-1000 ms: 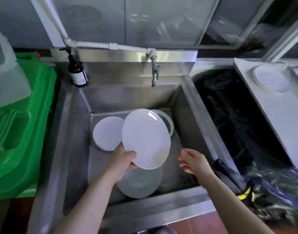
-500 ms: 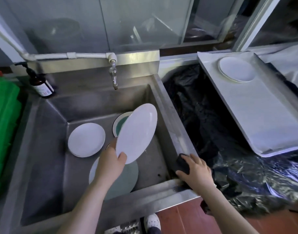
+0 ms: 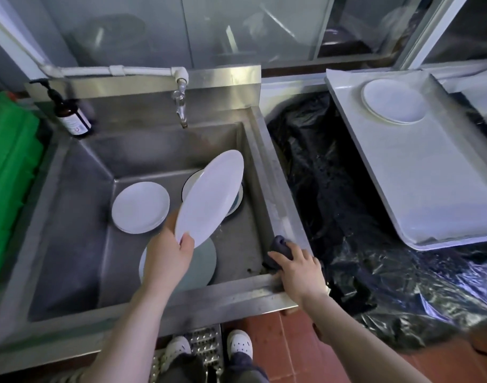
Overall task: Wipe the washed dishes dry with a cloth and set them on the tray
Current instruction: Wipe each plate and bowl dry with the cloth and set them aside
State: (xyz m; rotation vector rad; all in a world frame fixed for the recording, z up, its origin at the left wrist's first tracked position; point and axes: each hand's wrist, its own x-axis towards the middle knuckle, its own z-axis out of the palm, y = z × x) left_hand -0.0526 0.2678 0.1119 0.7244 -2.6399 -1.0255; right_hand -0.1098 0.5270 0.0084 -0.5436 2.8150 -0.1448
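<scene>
One plate (image 3: 209, 200) gripped in left hand (image 3: 167, 255) over sink (image 3: 275, 189) — right hand (image 3: 300, 269) grasps cloth (image 3: 281, 244); next: bring cloth to plate & wipe, prob. before tray (image 3: 444, 189).

Two hands: the left hand (image 3: 167, 255) holds one white plate (image 3: 209, 200), the right hand (image 3: 300, 269) one dark cloth (image 3: 281, 246). Three plates or stacks lie in the one sink (image 3: 267, 150) beyond the left hand; one plate stack (image 3: 393, 105) sits on the one tray (image 3: 441, 178) beyond the right. One bottle (image 3: 71, 114), one tap (image 3: 180, 106).
</scene>
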